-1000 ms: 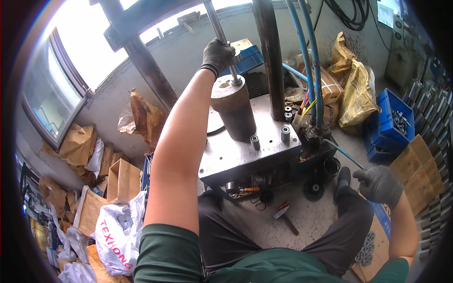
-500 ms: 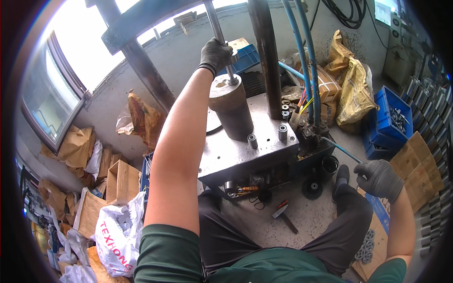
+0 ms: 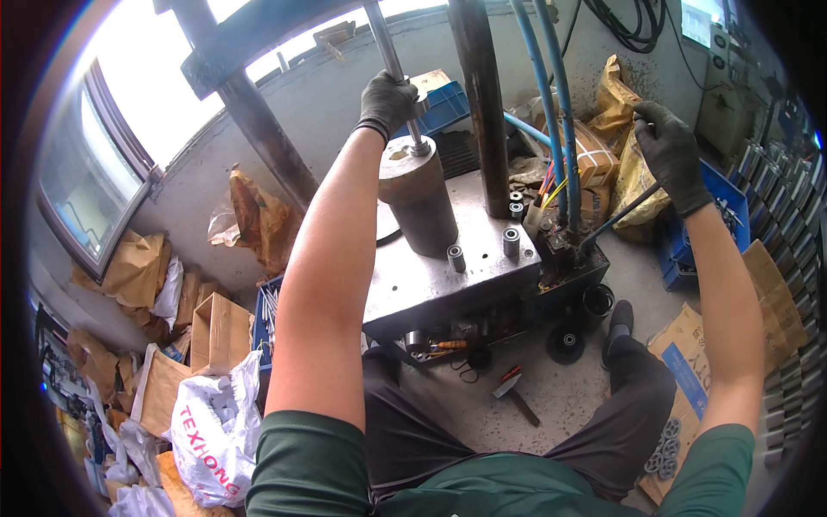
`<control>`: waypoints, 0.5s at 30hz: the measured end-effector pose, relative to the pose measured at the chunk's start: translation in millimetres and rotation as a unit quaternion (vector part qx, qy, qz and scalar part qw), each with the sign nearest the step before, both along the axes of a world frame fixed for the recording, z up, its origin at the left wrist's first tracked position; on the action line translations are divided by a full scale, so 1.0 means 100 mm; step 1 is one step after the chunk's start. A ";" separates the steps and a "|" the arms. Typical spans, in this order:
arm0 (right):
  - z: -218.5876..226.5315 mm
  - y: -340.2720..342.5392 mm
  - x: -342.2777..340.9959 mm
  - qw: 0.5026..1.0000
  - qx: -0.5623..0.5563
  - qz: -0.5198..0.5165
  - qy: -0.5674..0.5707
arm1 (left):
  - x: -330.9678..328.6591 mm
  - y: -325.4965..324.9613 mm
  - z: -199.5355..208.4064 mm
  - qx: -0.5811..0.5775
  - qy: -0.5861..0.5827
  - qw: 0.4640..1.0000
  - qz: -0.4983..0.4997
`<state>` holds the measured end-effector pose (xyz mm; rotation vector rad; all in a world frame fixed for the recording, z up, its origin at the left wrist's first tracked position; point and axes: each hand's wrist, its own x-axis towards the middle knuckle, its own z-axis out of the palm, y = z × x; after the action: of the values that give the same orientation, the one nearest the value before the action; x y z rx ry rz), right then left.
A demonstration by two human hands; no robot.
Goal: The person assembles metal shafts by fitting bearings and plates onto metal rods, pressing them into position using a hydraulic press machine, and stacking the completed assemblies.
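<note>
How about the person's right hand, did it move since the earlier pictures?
Yes. Judged against the blue crates on the floor, the right hand went up the picture, from below them to their upper left.

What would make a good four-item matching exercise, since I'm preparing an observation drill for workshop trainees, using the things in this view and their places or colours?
Column one
1. Hammer
2. Large cylinder
3. Left hand
4. Plastic bag

Column two
A. In a dark glove, at the shiny metal rod
B. White with red lettering
C. Lying on the grey floor
D. Standing on the metal plate

Right pairs: 1-C, 2-D, 3-A, 4-B.
</note>
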<state>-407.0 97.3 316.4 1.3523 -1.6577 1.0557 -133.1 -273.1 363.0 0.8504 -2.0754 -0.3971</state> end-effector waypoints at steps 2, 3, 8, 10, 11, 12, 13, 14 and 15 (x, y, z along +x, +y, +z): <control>0.00 -0.05 -0.03 0.995 0.055 -0.024 -0.085 | 0.00 -0.04 0.00 0.016 0.007 1.000 -0.002; -0.01 -0.04 0.00 0.994 0.056 -0.022 -0.086 | 0.01 -0.05 0.01 0.015 0.012 1.000 0.002; -0.23 0.56 0.21 0.987 0.133 -0.006 0.093 | -0.05 -0.07 0.00 -0.009 -0.024 1.000 0.018; -0.38 0.98 0.43 0.948 0.309 0.008 -0.070 | -0.01 -0.25 -0.04 0.020 0.002 1.000 -0.010; -0.60 1.17 0.43 0.945 0.305 0.121 0.002 | -0.03 -0.24 -0.05 0.019 0.003 1.000 -0.010; -0.68 1.32 0.63 0.885 0.424 0.147 -0.123 | 0.08 -0.26 -0.05 -0.027 -0.039 0.999 0.007; -0.72 1.46 0.73 0.837 0.521 0.142 -0.085 | 0.09 -0.23 -0.05 -0.072 -0.073 0.995 0.014; -0.66 1.51 0.92 0.789 0.587 0.118 -0.136 | 0.08 -0.06 -0.04 -0.142 -0.134 0.980 0.032; -0.81 1.64 0.94 0.787 0.588 0.126 -0.139 | 0.08 0.01 0.00 -0.144 -0.130 0.981 0.032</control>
<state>-313.5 260.9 235.4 2.3019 -2.5793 0.2240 -125.4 -272.5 362.5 0.8233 -2.2658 0.0539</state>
